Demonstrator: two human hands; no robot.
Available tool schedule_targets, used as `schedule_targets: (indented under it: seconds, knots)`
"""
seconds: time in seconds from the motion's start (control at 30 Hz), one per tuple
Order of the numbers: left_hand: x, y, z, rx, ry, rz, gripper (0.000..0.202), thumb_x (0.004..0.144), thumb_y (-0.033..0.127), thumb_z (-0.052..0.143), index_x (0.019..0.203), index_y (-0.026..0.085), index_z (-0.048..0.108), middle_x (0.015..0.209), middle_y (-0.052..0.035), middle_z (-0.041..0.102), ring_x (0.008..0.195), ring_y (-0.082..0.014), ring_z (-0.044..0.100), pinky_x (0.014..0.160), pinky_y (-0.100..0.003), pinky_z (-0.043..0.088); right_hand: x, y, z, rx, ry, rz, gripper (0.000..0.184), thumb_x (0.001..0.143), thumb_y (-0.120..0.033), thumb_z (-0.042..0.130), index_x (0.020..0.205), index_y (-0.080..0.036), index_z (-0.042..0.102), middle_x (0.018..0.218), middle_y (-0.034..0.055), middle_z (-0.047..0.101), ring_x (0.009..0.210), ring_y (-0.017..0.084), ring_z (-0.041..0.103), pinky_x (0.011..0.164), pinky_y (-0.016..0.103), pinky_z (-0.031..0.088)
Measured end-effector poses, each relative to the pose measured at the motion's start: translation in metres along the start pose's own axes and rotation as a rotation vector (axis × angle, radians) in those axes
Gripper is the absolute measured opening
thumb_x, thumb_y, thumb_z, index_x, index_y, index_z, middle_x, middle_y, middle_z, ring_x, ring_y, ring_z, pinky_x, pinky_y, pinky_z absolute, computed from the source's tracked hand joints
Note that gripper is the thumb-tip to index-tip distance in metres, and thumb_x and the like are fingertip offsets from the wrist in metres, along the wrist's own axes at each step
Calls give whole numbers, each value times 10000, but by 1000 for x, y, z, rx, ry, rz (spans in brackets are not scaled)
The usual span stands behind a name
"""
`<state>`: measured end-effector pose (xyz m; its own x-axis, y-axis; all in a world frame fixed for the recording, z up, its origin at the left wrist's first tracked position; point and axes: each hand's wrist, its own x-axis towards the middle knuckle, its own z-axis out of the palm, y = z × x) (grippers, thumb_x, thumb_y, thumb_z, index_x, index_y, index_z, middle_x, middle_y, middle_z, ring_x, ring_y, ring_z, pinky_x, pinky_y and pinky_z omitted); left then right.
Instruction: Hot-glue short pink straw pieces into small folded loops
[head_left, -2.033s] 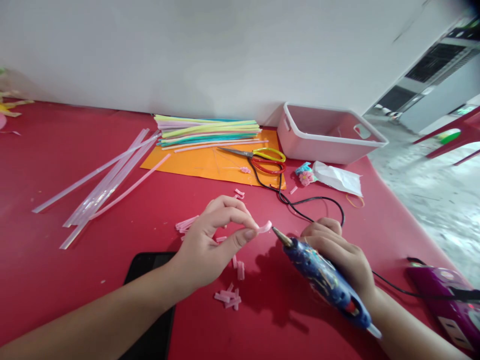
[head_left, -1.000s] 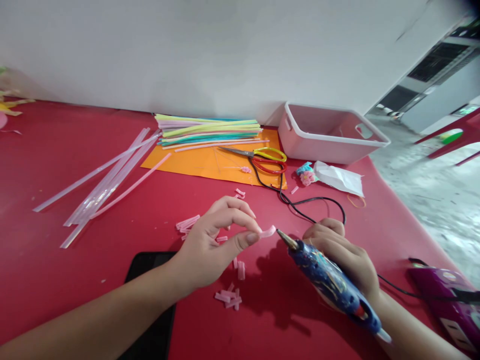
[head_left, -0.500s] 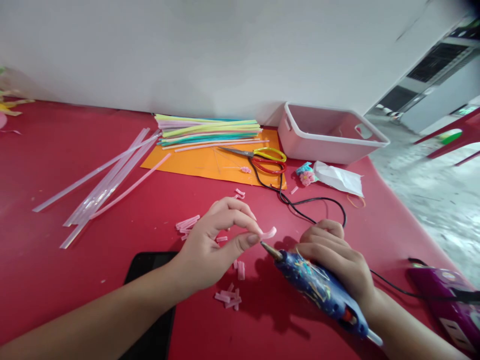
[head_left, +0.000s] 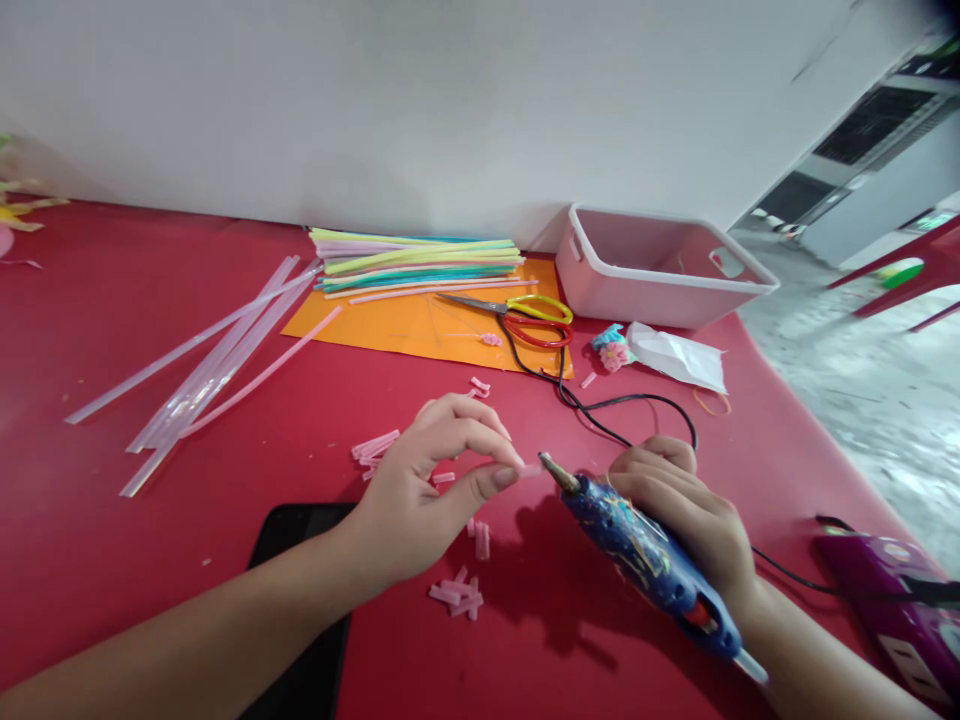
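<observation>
While hands [head_left: 420,485] [head_left: 690,510] hover, pink strip [head_left: 531,470] between

The red table [head_left: 112,570] carries an orange sheet [head_left: 390,328] at twelve o'clock, a pink bin [head_left: 652,298] at two, pink pieces [head_left: 444,595] at six, a black device [head_left: 304,665] at seven and clear sticks [head_left: 210,388] at ten.

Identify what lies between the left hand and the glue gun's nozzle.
In the head view, a short pink strip, pinched by the left hand, spans that stretch; whether it touches the nozzle is unclear.

pink pc [head_left: 532,470]: blurry | blk slab [head_left: 311,670]: btm cut | pwr strip [head_left: 862,570]: R cut
</observation>
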<state>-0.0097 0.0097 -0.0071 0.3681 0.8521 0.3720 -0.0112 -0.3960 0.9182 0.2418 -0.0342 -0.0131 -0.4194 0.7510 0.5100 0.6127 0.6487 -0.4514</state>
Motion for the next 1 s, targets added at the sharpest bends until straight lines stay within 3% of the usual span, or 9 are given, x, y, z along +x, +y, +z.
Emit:
schedule_targets:
  seconds: [0.2, 0.3, 0.37, 0.47, 0.73, 1.0]
  knots:
    - [0, 1, -1, 148, 0, 93, 58, 930, 185, 659, 891, 217, 687, 925, -26, 676, 927, -169, 632, 902, -355, 468, 1, -1, 2, 33, -7, -21, 116, 983, -254, 497, 954, -227, 606, 702, 2, 602, 659, 173, 586, 815, 416, 384]
    - [-1, 3, 1, 297, 0, 190, 98, 908, 121, 674, 885, 211, 705, 870, -7, 685, 866, -145, 627, 852, -324, 449, 0, -2, 7, 123, 69, 134, 46, 916, -218, 613, 880, -239, 594, 690, -14, 598, 626, 162, 570, 696, 356, 452]
    - [-3, 3, 3, 355, -1, 283, 134, 899, 87, 669, 896, 212, 719, 855, -5, 687, 833, -136, 612, 818, -314, 434, 0, -5, 12, 260, 199, 294, 131, 865, -230, 696, 859, -251, 567, 692, -23, 604, 610, 155, 577, 596, 305, 473]
    - [-6, 3, 5, 384, -48, 376, 181, 898, 65, 641, 942, 217, 729, 887, -21, 702, 803, -143, 565, 783, -315, 425, 3, -12, 17, 620, 250, 460, 137, 896, -245, 685, 914, -283, 555, 804, -28, 697, 740, 146, 671, 697, 284, 551]
    - [-7, 6, 5, 438, -127, 382, 189, 912, 72, 617, 919, 226, 727, 908, -19, 718, 790, -148, 531, 786, -309, 428, 10, -22, 21, 1083, 140, 528, 233, 848, -193, 758, 920, -290, 560, 843, -63, 731, 753, 91, 694, 726, 234, 576]
    - [-5, 5, 6, 376, -185, 388, 148, 915, 86, 634, 949, 208, 710, 935, -26, 715, 826, -146, 569, 834, -312, 430, 10, -21, 11, 1198, -28, 577, 229, 880, -152, 715, 940, -270, 529, 856, -59, 708, 790, 83, 656, 756, 233, 533]
